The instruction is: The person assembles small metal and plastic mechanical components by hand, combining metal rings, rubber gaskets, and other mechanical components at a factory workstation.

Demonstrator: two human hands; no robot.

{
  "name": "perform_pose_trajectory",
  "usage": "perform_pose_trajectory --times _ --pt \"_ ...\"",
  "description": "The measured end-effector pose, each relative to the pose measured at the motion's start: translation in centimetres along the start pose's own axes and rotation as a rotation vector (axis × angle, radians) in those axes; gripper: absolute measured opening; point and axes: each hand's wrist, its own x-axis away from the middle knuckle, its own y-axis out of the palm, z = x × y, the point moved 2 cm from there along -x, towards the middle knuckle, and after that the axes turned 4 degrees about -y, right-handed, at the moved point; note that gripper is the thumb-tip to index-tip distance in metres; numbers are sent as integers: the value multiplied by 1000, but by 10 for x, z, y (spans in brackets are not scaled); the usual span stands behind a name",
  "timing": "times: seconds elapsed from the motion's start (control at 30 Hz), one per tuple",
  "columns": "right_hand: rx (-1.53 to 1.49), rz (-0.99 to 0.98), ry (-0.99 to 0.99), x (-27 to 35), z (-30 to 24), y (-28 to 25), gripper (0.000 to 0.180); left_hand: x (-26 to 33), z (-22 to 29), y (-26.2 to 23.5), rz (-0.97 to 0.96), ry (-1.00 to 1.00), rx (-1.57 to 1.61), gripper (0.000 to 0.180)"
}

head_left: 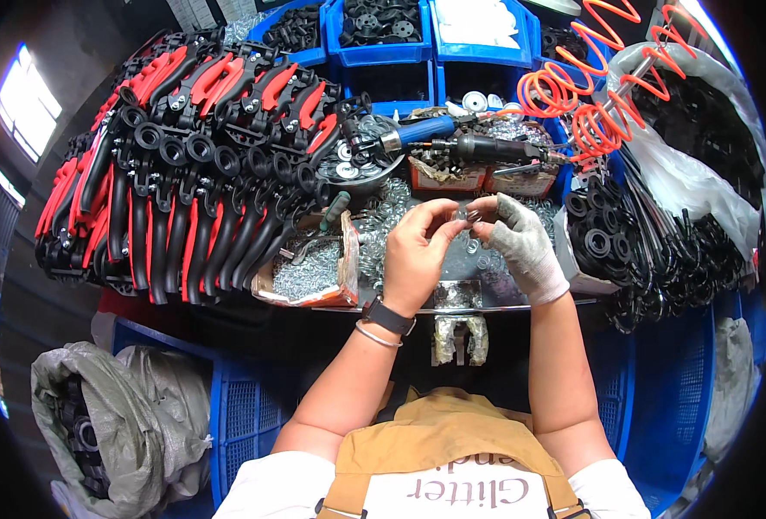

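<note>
Tan apron (443, 422) lies below both hands (416, 255) (523, 249), drawn together, pinching small springs (471, 216).

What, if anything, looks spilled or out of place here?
Loose metal springs lie strewn across the bench between the open carton and the left hand, outside the carton; they look spilled, though it may be deliberate.

Coil spring (472, 216): small, silver-grey metal, separate turns visible. Pinched at the fingertips of 2 hands, the left hand (414, 253) and the right hand (522, 246), clear above the bench (454, 266), inward of its near edge. Partly covered by fingers; exact tilt, and whether 1 piece or more, cannot be determined.
</note>
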Motion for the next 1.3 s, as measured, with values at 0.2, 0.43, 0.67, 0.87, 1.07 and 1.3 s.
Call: perform_pose_trajectory --times 0.2,0.43,0.67,0.87,1.07,1.3 --pt "981 83 -807 7 6 -10 30 -8 -34 35 -168 -884 923 32" --pt "1350 210 -735 14 -1 -59 30 -48 -34 84 -487 -1072 897 45" --pt "1512 164 -526 13 10 -28 34 -82 -24 62 -11 -286 255 36" --pt "1487 -133 -565 -6 74 26 32 -59 11 22 -23 -295 523 19" --pt "1693 -112 -385 -31 80 2 32 -15 22 3 -62 -391 495 20" --pt "1807 -42 -33 -24 69 -16 43 21 19 -10 -91 -465 525 18"
